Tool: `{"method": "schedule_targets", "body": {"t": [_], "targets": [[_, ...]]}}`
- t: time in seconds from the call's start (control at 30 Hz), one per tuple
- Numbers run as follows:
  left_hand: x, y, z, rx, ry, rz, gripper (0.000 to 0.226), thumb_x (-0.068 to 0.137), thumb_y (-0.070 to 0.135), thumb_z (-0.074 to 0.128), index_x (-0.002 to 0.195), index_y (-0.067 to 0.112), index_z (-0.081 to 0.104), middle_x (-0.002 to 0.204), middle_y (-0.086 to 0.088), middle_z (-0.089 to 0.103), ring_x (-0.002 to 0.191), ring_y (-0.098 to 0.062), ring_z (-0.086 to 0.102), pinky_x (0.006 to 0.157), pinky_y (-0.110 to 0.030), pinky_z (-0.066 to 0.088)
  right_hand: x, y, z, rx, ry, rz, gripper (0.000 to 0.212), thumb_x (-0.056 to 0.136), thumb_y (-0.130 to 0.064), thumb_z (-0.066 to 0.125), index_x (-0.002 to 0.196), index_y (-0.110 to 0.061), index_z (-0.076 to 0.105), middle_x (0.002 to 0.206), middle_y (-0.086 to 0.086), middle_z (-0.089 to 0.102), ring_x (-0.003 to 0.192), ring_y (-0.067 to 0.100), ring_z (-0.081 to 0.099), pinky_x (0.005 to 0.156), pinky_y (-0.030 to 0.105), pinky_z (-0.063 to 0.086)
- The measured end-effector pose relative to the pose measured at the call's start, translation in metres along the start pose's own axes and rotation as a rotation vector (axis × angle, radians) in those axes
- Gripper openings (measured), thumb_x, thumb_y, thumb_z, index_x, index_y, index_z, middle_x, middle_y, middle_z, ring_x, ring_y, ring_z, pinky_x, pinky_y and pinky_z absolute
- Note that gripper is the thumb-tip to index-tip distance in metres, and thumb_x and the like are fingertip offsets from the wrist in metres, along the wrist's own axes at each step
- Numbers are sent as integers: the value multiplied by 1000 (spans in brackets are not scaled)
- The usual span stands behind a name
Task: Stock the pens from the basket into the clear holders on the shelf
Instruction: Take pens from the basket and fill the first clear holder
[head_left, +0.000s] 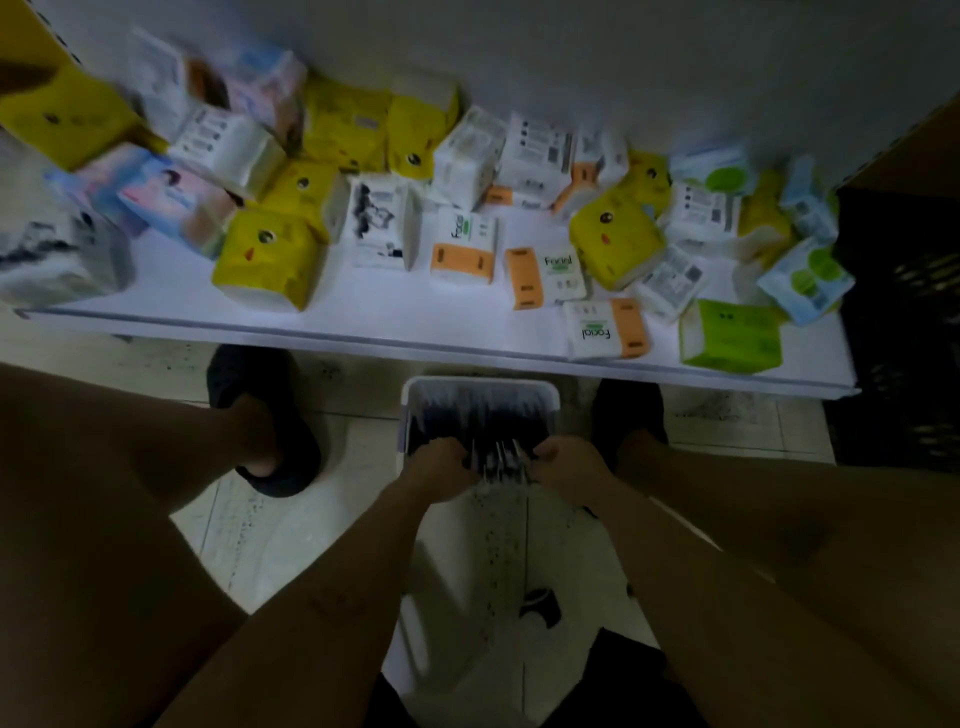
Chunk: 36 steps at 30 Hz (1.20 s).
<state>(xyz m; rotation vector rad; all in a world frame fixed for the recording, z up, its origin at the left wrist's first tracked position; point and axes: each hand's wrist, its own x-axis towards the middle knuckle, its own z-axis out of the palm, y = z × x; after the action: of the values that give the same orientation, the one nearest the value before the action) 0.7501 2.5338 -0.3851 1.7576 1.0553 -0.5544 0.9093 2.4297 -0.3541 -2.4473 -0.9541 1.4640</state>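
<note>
From the head camera we look straight down past two bare knees and forearms. The picture is dim and a little blurred.

A white basket (483, 383) sits on the tiled floor (249, 519) between two dark shoes (244, 379), just in front of the edge of a low white shelf (389, 312). The basket is packed with dark pens (483, 415) lying side by side, and this is where we find all the pens in view.

Both hands reach into the near end of the basket. The left hand (439, 462) has its fingers curled down over a bunch of pens. The right hand (569, 462) is curled round the same bunch from the other side. The pale tips of the pens show in the gap between the two hands. Blur keeps us from counting how many pens are held.

Beyond the basket, the shelf runs across the whole picture against a pale wall (571, 52). It is strewn with tissue packs (267, 260) in yellow, white with orange, green, and pale blue and pink. Some stand upright, others are tipped over or lean on each other. A black slatted crate (904, 312) stands at the right end of the shelf.
</note>
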Motion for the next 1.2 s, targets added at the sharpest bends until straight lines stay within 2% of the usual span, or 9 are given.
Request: {"method": "schedule_targets", "body": {"t": [0.1,0.27,0.43,0.57,0.67,0.73,0.8,0.97,1.2], "targets": [[13,-3,9,-29,-4,-17,26,91,26,63,102,3,65,101,-13,63,85,-22,54,72,-27,41,16,6,5,-46,-18,56,28,99,-16,49,71,-10,48,65,7,29,61,18,31,63,30,29],[33,17,19,-9,-34,76,31,93,28,60,121,13,60,118,-8,60,97,-20,55,82,-29,46,47,8,14,-28,-5,85,19,93,-13,55,79,-1,55,75,21,45,69,22,43,57,28,32],[44,26,31,418,-146,78,56,97,42,46,148,27,29,153,-7,24,134,-34,26,112,-44,27,63,12,22,45,-51,79,17,95,-13,54,91,-1,65,76,7,55,68,17,49,49,17,36],[51,23,39,405,-97,-18,53,94,43,47,143,23,40,144,-11,36,126,-36,35,106,-50,36,67,14,31,28,-99,87,24,94,-8,52,98,13,65,94,23,63,74,20,50,61,23,38],[53,26,35,123,21,-28,27,93,27,52,99,4,63,96,-14,63,97,-32,58,83,-38,51,68,10,34,19,-107,57,17,94,-8,54,89,6,62,86,17,55,68,19,49,63,28,41],[52,25,30,-32,93,-83,25,92,18,55,71,5,57,65,-6,54,68,-25,57,58,-27,48,69,10,39,44,-117,56,23,94,-11,56,99,9,64,99,19,62,90,30,59,80,35,49],[51,21,27,-141,175,-164,29,91,11,56,62,5,54,58,-4,50,58,-22,55,48,-22,43,71,9,43,63,-117,84,28,95,-14,54,107,10,63,110,20,64,104,33,60,90,39,50],[48,9,27,-325,227,-174,8,85,3,65,90,-2,69,82,-15,67,79,-28,64,73,-35,55,77,5,46,65,-170,110,21,94,-13,52,104,2,63,97,13,58,96,30,59,81,35,49],[44,-1,22,-459,161,-191,41,84,0,62,122,9,51,110,-13,62,99,-32,61,84,-47,55,81,6,46,-6,-101,94,37,95,-12,50,59,-11,42,69,4,45,83,25,51,72,31,42]]}}
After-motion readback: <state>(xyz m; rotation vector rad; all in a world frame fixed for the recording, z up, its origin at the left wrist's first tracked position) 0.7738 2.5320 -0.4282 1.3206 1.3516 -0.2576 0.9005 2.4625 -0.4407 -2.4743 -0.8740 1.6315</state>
